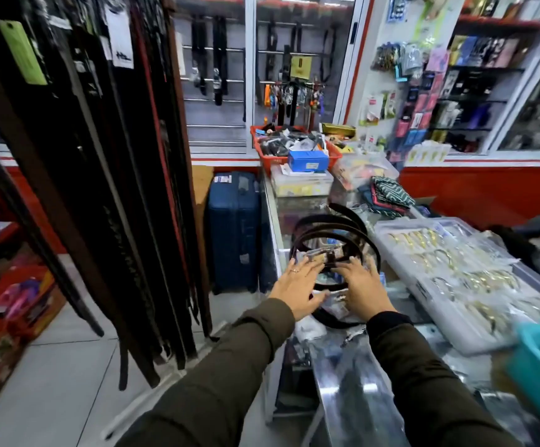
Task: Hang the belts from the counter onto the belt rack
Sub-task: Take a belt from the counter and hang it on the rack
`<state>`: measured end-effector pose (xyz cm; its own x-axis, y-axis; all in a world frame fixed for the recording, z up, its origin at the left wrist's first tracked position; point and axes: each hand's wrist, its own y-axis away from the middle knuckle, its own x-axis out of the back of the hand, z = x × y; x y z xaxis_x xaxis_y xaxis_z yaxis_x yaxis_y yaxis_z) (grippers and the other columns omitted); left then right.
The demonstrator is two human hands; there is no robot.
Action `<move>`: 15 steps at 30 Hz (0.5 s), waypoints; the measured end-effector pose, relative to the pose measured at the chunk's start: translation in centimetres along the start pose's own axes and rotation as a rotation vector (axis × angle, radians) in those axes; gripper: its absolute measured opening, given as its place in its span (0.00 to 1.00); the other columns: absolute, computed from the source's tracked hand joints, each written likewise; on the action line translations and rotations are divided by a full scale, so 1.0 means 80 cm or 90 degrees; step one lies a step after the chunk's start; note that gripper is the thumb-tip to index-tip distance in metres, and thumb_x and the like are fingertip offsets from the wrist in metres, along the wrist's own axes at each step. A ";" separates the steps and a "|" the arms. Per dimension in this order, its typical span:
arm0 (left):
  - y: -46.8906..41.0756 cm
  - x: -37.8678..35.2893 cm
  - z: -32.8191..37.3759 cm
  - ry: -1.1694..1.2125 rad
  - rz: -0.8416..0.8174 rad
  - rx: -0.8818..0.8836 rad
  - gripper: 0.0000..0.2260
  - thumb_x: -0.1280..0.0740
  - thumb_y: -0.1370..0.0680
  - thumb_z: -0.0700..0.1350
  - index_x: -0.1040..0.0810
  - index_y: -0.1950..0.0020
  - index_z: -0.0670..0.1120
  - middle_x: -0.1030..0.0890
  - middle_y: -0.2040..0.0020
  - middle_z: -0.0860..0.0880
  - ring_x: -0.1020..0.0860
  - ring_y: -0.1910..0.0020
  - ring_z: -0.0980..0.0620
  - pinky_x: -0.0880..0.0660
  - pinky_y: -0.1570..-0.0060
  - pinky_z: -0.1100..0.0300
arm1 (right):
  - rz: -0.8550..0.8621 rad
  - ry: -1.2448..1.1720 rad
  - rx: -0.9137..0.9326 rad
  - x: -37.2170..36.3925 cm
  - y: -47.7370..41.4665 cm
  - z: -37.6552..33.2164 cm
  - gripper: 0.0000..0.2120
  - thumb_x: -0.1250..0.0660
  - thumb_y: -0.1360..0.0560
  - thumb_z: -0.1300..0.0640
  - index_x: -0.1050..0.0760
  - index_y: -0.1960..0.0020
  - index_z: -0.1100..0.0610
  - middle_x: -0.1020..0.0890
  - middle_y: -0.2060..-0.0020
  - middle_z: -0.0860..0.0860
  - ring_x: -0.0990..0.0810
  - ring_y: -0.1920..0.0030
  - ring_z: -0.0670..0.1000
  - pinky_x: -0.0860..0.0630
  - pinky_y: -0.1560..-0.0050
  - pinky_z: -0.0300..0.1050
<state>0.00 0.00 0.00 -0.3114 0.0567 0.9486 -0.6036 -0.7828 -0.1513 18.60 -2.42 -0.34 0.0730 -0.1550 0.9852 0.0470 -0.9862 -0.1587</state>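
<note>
Lying coiled on the glass tabletop (297, 208) just ahead of both spread, empty grips, the belts (333, 235) are being approached by the left hand (297, 290) and right hand (363, 290) about equally, the belt rack (100, 156) hanging to the left.

Two open hands, left (297, 285) and right (363, 287); several coiled dark leather belts (333, 230), number unclear; one navy hard-shell suitcase (233, 230); one red plastic basket (271, 156); one blue box (307, 160).
</note>
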 end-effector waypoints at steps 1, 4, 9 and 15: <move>-0.005 -0.004 0.005 -0.023 -0.037 -0.003 0.31 0.42 0.17 0.59 0.44 0.18 0.45 0.39 0.19 0.46 0.46 0.18 0.46 0.54 0.19 0.48 | -0.038 0.041 -0.004 -0.003 0.001 0.005 0.26 0.33 0.24 0.59 0.30 0.27 0.52 0.27 0.28 0.51 0.38 0.21 0.53 0.56 0.21 0.60; -0.016 -0.011 0.021 -0.061 -0.113 0.006 0.31 0.39 0.19 0.61 0.35 0.22 0.43 0.29 0.25 0.42 0.34 0.24 0.43 0.50 0.20 0.46 | -0.111 0.103 -0.027 -0.011 0.003 0.015 0.22 0.33 0.24 0.57 0.27 0.31 0.50 0.22 0.34 0.50 0.32 0.25 0.52 0.60 0.22 0.63; -0.024 -0.018 0.040 -0.133 -0.124 0.022 0.15 0.37 0.19 0.48 0.23 0.34 0.43 0.19 0.37 0.42 0.23 0.36 0.41 0.38 0.27 0.48 | -0.112 0.091 -0.040 -0.013 0.007 0.023 0.14 0.33 0.25 0.57 0.20 0.41 0.47 0.15 0.45 0.48 0.21 0.36 0.51 0.51 0.22 0.53; -0.018 -0.016 0.039 -0.109 -0.016 0.052 0.14 0.41 0.17 0.40 0.22 0.34 0.44 0.18 0.39 0.43 0.21 0.39 0.40 0.28 0.39 0.50 | -0.046 0.022 -0.081 0.010 0.016 0.023 0.15 0.34 0.22 0.58 0.19 0.37 0.48 0.14 0.45 0.55 0.17 0.42 0.58 0.22 0.46 0.50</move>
<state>3.57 -0.91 -0.11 -0.1637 -0.0234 0.9862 -0.5456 -0.8308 -0.1103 20.55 -3.73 0.14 0.0389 -0.0834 0.9958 -0.0762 -0.9939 -0.0802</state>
